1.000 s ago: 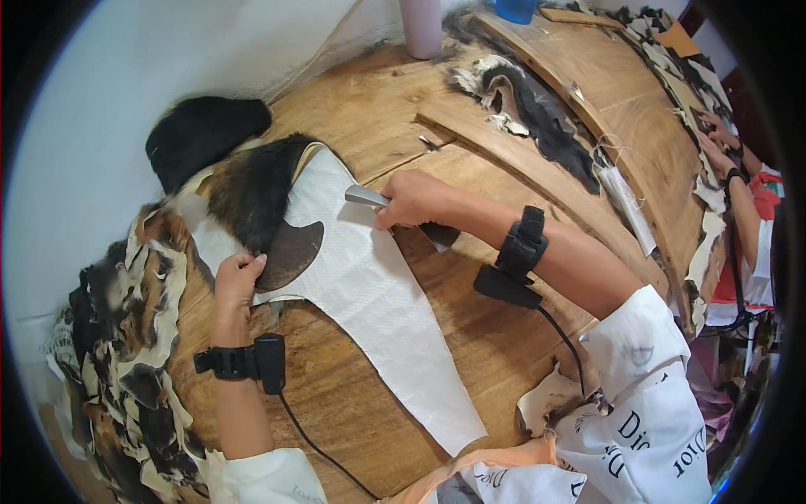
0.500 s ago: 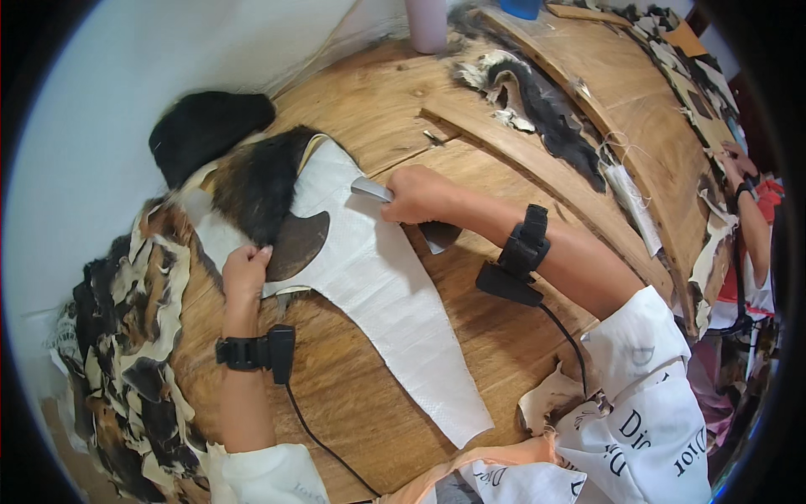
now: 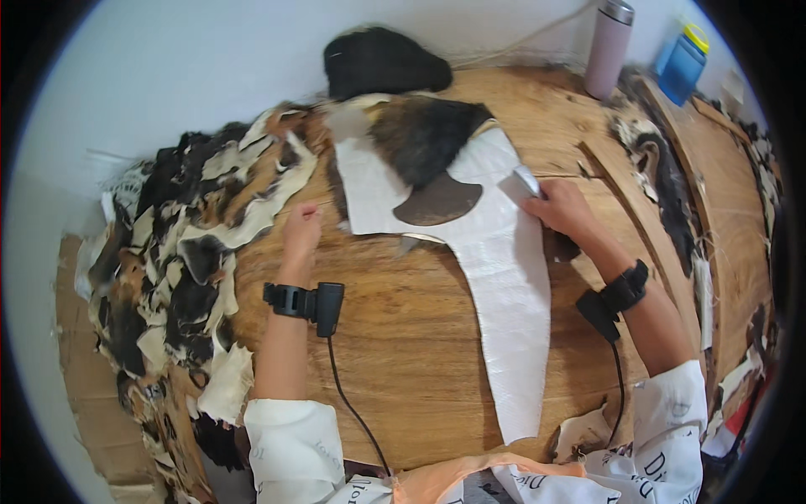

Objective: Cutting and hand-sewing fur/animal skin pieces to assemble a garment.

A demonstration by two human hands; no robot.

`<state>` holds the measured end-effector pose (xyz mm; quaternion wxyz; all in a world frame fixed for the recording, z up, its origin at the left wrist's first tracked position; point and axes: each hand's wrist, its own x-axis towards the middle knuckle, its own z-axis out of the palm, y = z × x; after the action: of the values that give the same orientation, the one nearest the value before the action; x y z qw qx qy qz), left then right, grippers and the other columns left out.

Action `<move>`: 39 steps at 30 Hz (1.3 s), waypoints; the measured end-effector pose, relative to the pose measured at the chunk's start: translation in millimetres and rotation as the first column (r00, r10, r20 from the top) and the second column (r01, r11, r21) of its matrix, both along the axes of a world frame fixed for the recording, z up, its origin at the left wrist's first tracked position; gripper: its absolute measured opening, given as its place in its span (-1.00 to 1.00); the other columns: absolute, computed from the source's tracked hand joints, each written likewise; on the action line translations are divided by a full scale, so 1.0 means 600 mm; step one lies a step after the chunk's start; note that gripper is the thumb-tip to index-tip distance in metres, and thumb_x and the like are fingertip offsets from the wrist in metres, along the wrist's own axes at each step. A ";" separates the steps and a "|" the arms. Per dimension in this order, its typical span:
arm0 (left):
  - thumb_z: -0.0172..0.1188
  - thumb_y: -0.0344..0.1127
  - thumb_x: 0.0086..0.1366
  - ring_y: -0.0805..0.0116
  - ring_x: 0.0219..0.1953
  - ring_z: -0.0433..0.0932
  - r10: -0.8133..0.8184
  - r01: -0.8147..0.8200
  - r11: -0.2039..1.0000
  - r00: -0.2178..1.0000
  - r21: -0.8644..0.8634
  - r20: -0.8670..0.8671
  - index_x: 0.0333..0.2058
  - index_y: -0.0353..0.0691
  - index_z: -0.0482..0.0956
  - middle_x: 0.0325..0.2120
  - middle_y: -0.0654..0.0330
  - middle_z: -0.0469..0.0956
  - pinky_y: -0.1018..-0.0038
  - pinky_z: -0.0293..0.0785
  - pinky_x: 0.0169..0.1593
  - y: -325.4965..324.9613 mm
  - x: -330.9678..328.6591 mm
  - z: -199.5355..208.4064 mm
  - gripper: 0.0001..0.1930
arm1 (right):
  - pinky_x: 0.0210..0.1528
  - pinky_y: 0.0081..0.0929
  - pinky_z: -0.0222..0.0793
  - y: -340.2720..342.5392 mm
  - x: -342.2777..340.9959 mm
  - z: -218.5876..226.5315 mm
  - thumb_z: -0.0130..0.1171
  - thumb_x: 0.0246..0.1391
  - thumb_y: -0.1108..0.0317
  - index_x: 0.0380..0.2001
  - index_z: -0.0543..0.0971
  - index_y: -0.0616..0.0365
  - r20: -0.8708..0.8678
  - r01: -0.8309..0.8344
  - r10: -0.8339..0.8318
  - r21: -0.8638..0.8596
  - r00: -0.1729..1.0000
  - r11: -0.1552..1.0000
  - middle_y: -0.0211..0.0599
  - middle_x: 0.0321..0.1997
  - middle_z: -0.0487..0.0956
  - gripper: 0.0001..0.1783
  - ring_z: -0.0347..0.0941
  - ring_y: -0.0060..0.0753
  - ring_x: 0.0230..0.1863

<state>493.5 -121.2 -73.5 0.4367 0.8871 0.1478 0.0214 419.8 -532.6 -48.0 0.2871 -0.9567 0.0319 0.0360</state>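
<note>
While the left hand (image 3: 300, 225) is curled closed beside the scrap pile (image 3: 195, 307), nothing visible in it, the right hand (image 3: 564, 207) sits well apart, clamped on a silvery metal tool (image 3: 527, 180), tip sticking out, probably to keep it handy. White sheet's (image 3: 514, 328) flat on the wooden table (image 3: 395, 336), dark fur (image 3: 430, 139) across its far end. Bottles (image 3: 608, 52) stand way back, out of the way I'd guess.

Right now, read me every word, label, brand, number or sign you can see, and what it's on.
White printed garment: dark lettering, cut by folds; I won't copy it.
Crumpled white material: faint marks, too blurred to read.
Pink bottle and blue bottle: no readable text.
</note>
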 end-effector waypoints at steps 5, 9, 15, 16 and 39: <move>0.14 -0.26 0.19 0.43 -0.35 0.49 -0.116 0.110 0.979 0.993 -0.170 -0.022 -0.06 -0.42 0.40 -0.31 0.13 0.52 0.59 0.40 -0.28 -0.054 -0.012 0.017 -0.59 | -0.38 -0.29 0.37 -0.024 0.001 -0.005 0.11 -0.24 0.20 -0.65 0.56 0.34 -0.207 0.224 -0.194 0.130 0.959 0.966 -0.07 -0.66 0.52 -0.67 0.50 -0.14 -0.53; 0.30 -0.22 0.03 0.42 -0.39 0.49 -0.207 0.180 0.946 0.975 -0.269 -0.075 -0.07 -0.46 0.40 -0.34 0.08 0.53 0.56 0.41 -0.34 -0.100 -0.001 0.031 -0.45 | -0.43 -0.32 0.36 -0.028 0.009 -0.002 0.10 -0.27 0.22 -0.65 0.55 0.35 -0.305 0.270 -0.218 0.141 0.927 0.952 -0.10 -0.68 0.51 -0.68 0.49 -0.19 -0.56; 0.38 -0.27 -0.12 0.40 -0.44 0.50 -0.263 0.274 0.939 0.962 -0.208 0.079 -0.02 -0.45 0.37 -0.47 0.16 0.54 0.49 0.41 -0.36 -0.096 0.030 -0.014 -0.33 | -0.41 -0.28 0.38 0.010 -0.010 0.014 0.07 -0.26 0.24 -0.60 0.56 0.37 -0.197 0.250 -0.252 -0.037 0.947 0.968 -0.01 -0.65 0.51 -0.68 0.50 -0.07 -0.53; 0.38 -0.27 -0.12 0.40 -0.44 0.50 -0.264 0.275 0.937 0.961 -0.214 0.080 -0.02 -0.45 0.37 -0.47 0.16 0.54 0.49 0.41 -0.36 -0.087 0.037 -0.020 -0.33 | -0.41 -0.28 0.38 0.024 -0.018 0.014 0.07 -0.26 0.24 -0.60 0.56 0.37 -0.196 0.251 -0.254 -0.043 0.947 0.967 -0.01 -0.65 0.51 -0.68 0.50 -0.07 -0.53; 0.18 -0.52 -0.10 0.12 -0.02 0.43 -0.970 0.914 -0.123 -0.192 0.386 0.146 -0.18 -0.02 0.58 -0.18 0.28 0.54 0.36 0.39 -0.04 -0.204 -0.179 0.090 -0.58 | -0.34 -0.24 0.37 -0.003 -0.106 0.006 0.19 -0.15 0.06 -0.39 0.60 0.10 0.129 0.284 -0.271 -0.089 0.954 0.955 -0.09 -0.50 0.56 -0.65 0.49 -0.09 -0.41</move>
<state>385.9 -243.5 -19.5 0.2585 0.6971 -0.6568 -0.1256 355.9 -534.7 -44.1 0.2394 -0.9571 0.1513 -0.0620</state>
